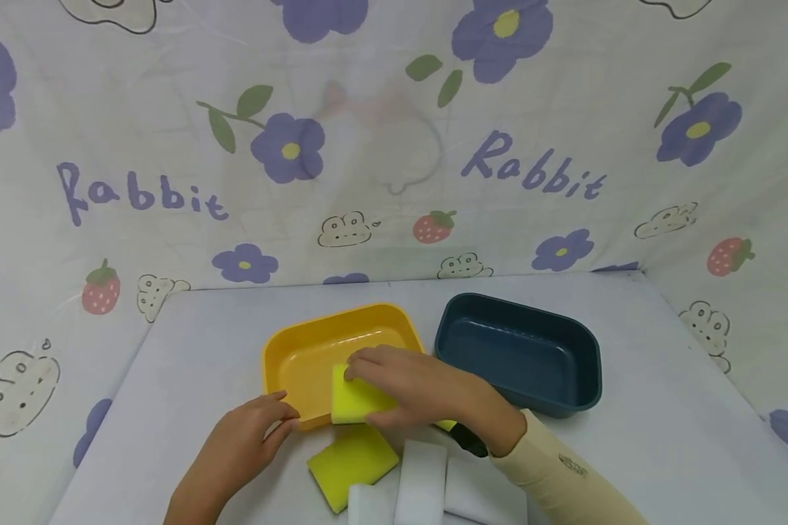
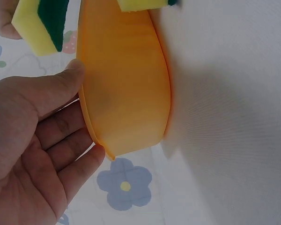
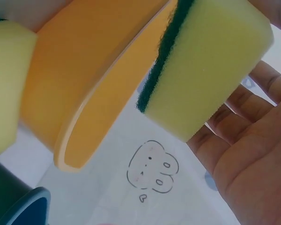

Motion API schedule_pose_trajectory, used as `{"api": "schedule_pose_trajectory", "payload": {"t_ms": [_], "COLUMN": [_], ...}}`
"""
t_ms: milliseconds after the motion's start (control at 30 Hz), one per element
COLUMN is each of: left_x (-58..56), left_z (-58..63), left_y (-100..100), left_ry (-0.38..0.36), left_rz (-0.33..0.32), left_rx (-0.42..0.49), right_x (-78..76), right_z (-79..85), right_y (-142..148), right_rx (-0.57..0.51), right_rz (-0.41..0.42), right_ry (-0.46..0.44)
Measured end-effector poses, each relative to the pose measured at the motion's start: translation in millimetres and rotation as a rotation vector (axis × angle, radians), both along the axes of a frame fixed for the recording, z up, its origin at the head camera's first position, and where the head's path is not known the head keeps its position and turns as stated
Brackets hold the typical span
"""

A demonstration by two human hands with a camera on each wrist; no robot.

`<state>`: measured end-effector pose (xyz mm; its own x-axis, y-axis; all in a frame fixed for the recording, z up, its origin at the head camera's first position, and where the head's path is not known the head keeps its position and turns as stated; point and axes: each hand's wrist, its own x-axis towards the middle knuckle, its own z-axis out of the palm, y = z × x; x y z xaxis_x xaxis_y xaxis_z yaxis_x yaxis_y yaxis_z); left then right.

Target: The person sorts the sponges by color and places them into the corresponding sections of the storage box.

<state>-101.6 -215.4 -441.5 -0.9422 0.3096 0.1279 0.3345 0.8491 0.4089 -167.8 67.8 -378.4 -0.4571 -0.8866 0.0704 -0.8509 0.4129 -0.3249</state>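
My right hand [image 1: 410, 386] grips a yellow sponge [image 1: 357, 399] above the front edge of a yellow rectangular container [image 1: 341, 321]. The right wrist view shows the dark green scouring layer [image 3: 165, 56] on that sponge. At the container's front left corner, my left hand [image 1: 243, 441] holds the rim, with thumb and fingers on either side of it in the left wrist view. A second yellow sponge [image 1: 353, 467] lies on the table in front of the container. Part of another sponge [image 1: 445, 424] shows beneath my right wrist, mostly hidden.
To the right of the yellow container stands a dark blue rectangular container [image 1: 519, 350]. Several white blocks [image 1: 422, 481] lie at the front edge of the view, partly cut off. A patterned cloth [image 1: 394, 131] hangs behind the white table [image 1: 670, 408].
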Motion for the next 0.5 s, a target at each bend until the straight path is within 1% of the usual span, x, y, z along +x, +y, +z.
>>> {"api": "schedule_pose_trajectory", "payload": {"t_ms": [100, 200, 333, 500], "left_x": [-0.3, -1.0, -0.6, 1.2], "left_z": [0.3, 0.7, 4.3, 6.2], "left_y": [0.0, 1.4, 3.5, 3.6], "left_ry": [0.000, -0.028, -0.058, -0.053], "left_rz": [0.000, 0.013, 0.022, 0.031], "left_rx": [0.003, 0.001, 0.004, 0.005], "right_x": [-6.2, -10.8, -13.8, -16.9], "right_z": [-2.0, -2.7, -2.8, -0.5], "right_y": [-4.7, -8.7, -13.0, -19.0], "right_rx": [0.009, 0.010, 0.018, 0.028], "right_rz": [0.008, 0.018, 0.022, 0.025], "right_ry": [0.011, 0.011, 0.028, 0.053]}}
